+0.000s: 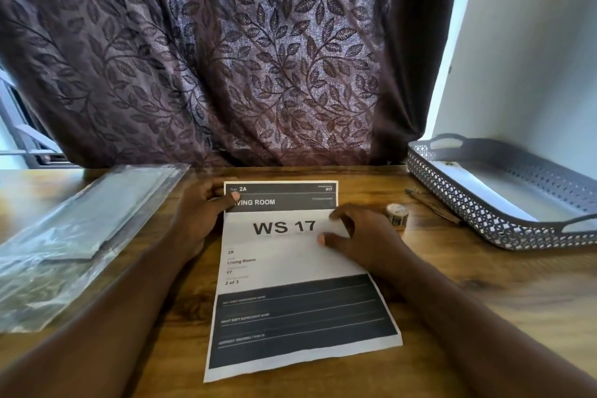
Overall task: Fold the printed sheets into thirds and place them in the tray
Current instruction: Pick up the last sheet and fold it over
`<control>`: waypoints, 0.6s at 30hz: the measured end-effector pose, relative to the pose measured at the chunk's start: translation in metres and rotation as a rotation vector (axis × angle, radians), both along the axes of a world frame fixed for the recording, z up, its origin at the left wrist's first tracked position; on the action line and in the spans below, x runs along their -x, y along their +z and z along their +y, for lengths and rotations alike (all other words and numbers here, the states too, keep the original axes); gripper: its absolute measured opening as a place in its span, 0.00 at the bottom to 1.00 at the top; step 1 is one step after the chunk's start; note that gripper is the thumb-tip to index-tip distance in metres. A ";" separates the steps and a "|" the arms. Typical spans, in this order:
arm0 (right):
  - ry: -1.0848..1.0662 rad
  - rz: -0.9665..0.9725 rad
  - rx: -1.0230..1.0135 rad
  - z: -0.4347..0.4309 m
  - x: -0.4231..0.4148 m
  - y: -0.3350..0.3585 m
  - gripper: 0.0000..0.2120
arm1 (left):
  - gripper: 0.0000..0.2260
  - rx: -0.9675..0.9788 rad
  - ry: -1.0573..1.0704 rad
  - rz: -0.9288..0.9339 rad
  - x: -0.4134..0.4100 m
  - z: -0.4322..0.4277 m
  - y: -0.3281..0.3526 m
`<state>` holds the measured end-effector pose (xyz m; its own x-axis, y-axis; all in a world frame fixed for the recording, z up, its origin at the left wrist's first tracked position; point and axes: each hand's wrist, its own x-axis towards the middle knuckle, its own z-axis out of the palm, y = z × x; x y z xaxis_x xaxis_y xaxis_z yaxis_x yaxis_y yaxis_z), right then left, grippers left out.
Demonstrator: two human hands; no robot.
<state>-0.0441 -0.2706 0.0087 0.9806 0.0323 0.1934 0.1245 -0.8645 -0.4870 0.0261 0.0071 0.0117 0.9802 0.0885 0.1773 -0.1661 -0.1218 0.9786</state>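
- Progress: the printed sheet lies flat and unfolded in the lower centre of the frame, with no crease visible. Judging by this, both folds and the move to the tray are not yet done for this sheet. The tray's floor looks pale and flat, and I cannot tell whether folded sheets already lie in it.
- Curtain: heavy dark purple fabric with a woven leaf pattern, filling the upper frame in soft vertical folds.
- Table: warm brown wood grain with a smooth, slightly glossy top.
- Plastic sleeve: clear, crinkled and shiny, at centre left, with flat pale sheets inside.
- Tray: grey plastic, oblong, with perforated lattice walls and cut-out handles, at centre right, well apart from the sheet.
- Printed sheet: thin white paper with black bands at the top and bottom and "WS 17" in bold print. Its lower edge is slightly wavy.
- Left hand: pinches the sheet's upper left corner, thumb on top.
- Right hand: relaxed, with its fingertips resting on the sheet's right edge beside "WS 17" and holding nothing.
- Pen: slim and dark, lying in front of the tray.
- Tape roll: small, round and patterned, just right of the right hand.
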 end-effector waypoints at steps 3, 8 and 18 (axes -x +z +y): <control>-0.092 -0.127 -0.282 -0.001 -0.007 0.002 0.12 | 0.07 0.064 -0.040 0.022 0.004 -0.002 0.003; -0.173 -0.091 -0.537 -0.002 -0.021 0.000 0.16 | 0.08 0.192 -0.096 0.051 0.003 -0.006 0.004; -0.111 -0.063 -0.800 -0.012 -0.035 -0.001 0.07 | 0.11 0.136 -0.342 0.098 0.002 -0.006 -0.001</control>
